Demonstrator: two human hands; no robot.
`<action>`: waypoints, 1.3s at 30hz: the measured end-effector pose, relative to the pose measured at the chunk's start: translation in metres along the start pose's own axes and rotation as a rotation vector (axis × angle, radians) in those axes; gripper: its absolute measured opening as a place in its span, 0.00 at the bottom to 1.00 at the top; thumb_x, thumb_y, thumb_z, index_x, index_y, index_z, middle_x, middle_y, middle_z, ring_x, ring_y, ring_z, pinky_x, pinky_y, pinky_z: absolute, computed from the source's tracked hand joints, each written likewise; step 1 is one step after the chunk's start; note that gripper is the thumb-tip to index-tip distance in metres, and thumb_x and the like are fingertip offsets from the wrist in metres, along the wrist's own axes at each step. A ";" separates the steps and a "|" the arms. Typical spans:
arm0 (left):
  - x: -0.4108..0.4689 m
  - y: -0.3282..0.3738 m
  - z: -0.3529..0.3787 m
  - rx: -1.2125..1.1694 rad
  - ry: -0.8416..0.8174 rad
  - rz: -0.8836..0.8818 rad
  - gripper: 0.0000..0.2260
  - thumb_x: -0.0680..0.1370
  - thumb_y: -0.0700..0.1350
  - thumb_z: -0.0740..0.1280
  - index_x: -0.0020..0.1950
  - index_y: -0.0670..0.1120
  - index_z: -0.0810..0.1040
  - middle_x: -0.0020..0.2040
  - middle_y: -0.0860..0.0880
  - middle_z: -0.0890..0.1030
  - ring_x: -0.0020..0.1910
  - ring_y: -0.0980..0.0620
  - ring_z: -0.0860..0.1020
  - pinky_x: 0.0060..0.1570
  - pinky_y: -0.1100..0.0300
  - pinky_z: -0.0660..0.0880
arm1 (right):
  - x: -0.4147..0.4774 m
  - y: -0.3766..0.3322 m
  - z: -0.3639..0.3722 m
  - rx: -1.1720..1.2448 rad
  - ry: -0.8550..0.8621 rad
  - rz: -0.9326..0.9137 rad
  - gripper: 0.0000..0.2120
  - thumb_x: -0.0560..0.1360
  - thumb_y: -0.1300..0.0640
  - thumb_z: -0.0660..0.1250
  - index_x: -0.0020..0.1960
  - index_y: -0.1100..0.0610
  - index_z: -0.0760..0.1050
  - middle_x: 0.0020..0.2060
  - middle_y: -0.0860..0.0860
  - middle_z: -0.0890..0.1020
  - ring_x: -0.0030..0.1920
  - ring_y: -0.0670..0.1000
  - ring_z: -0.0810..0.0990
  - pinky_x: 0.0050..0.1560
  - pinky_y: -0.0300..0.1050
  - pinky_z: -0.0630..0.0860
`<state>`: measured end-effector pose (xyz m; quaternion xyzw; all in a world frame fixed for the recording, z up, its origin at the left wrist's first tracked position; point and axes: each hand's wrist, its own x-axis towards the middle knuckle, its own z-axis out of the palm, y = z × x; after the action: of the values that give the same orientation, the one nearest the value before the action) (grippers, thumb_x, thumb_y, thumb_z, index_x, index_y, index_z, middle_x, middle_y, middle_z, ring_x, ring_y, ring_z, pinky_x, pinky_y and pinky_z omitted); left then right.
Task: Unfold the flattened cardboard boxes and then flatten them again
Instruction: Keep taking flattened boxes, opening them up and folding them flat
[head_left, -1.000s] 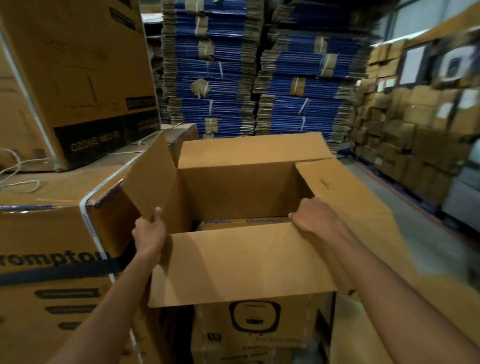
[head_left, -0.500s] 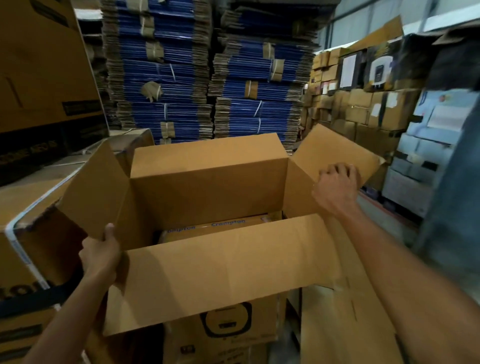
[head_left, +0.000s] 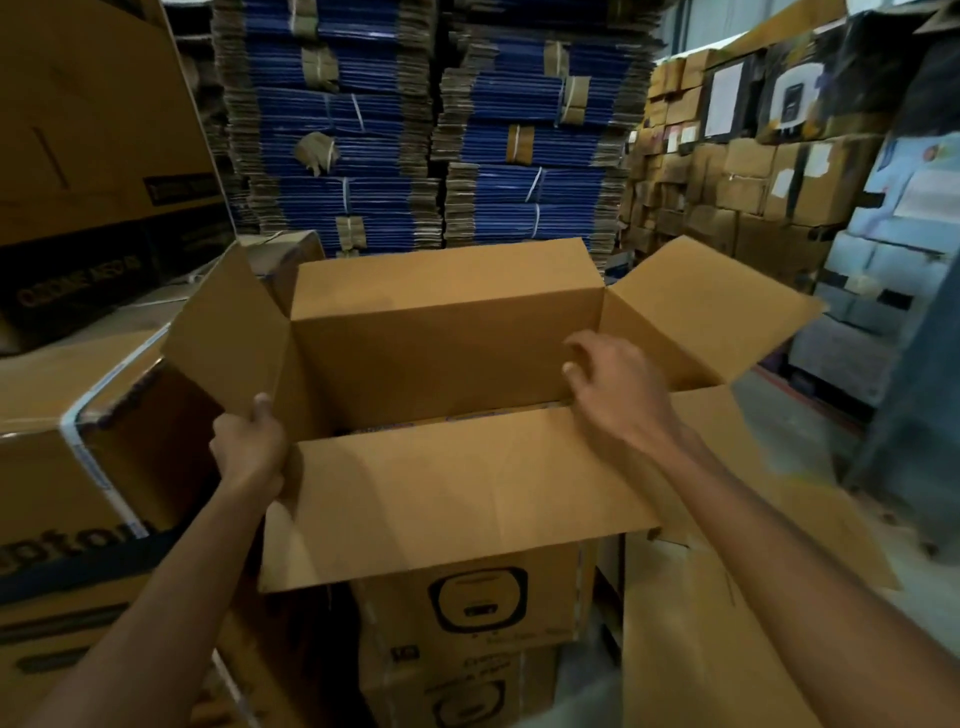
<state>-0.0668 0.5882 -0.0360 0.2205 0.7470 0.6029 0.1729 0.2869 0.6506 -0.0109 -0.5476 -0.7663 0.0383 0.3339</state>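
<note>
Under the box: a stack of printed brown cartons (head_left: 467, 603) stands below my arms, and the box seems to rest on it; a flat cardboard sheet (head_left: 691, 649) lies to the right.
My left hand (head_left: 249, 452): clenched on the box's near-left corner, thumb up against the left flap (head_left: 228, 332).
My right hand (head_left: 618, 395): over the opening near the right corner, fingers loosely bent, grasping nothing.
Task's thing: the plain brown cardboard box (head_left: 447, 338) stands unfolded straight ahead, top open, near flap (head_left: 457, 499) hanging towards me, right flap (head_left: 696, 317) splayed outward.
Left: a large strapped brown carton (head_left: 67, 467), touching the box.
Far: tall stacks of blue-edged flattened cardboard (head_left: 363, 130); a wall of brown cartons (head_left: 737, 176) on the right.
</note>
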 end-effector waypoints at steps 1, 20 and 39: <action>0.001 0.005 0.001 -0.025 -0.003 -0.008 0.21 0.85 0.52 0.60 0.72 0.40 0.72 0.65 0.41 0.77 0.62 0.40 0.76 0.56 0.51 0.70 | -0.019 -0.023 0.007 0.108 -0.011 -0.046 0.10 0.82 0.51 0.64 0.61 0.51 0.79 0.53 0.47 0.84 0.50 0.46 0.82 0.52 0.45 0.81; -0.058 0.046 0.043 -0.221 -0.135 -0.015 0.16 0.85 0.48 0.61 0.70 0.40 0.71 0.59 0.47 0.77 0.55 0.50 0.76 0.56 0.56 0.73 | -0.153 -0.093 0.083 1.637 0.017 0.715 0.37 0.75 0.51 0.71 0.79 0.49 0.59 0.69 0.48 0.75 0.66 0.55 0.78 0.68 0.56 0.75; -0.190 0.054 0.008 -0.028 -0.316 0.402 0.08 0.86 0.48 0.60 0.54 0.45 0.75 0.43 0.52 0.79 0.39 0.54 0.79 0.33 0.61 0.74 | -0.046 -0.058 -0.107 1.268 -0.042 0.390 0.11 0.65 0.58 0.62 0.27 0.50 0.63 0.28 0.49 0.71 0.39 0.56 0.73 0.45 0.54 0.76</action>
<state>0.1046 0.5021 0.0137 0.4535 0.6434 0.5936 0.1674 0.3075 0.5546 0.0751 -0.3728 -0.4886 0.5521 0.5634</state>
